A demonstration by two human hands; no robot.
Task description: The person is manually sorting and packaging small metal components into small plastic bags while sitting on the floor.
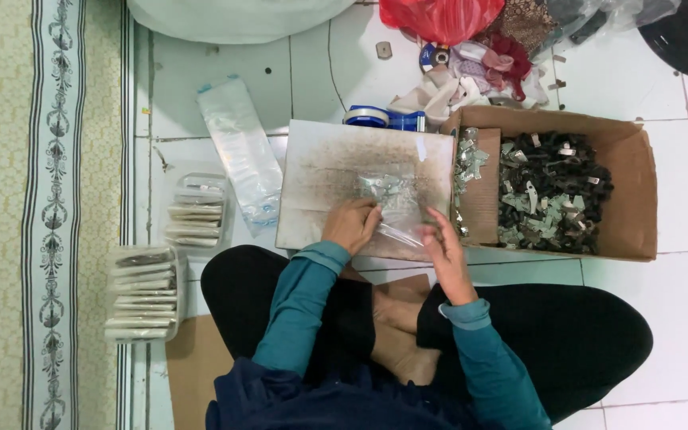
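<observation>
A small clear plastic bag [396, 209] with several little metal parts inside lies on a stained white board [320, 159] in front of me. My left hand [350, 224] grips the bag's near left edge with curled fingers. My right hand [442, 243] pinches the bag's right side, fingers together. Both sleeves are teal, and I sit cross-legged in black trousers on the floor.
An open cardboard box [627, 183] at the right holds several dark and silver metal parts. Blue tape rolls [384, 119] sit behind the board. A stack of empty clear bags [240, 151] and two bundles of filled packets [197, 211] [143, 293] lie left. Patterned rug far left.
</observation>
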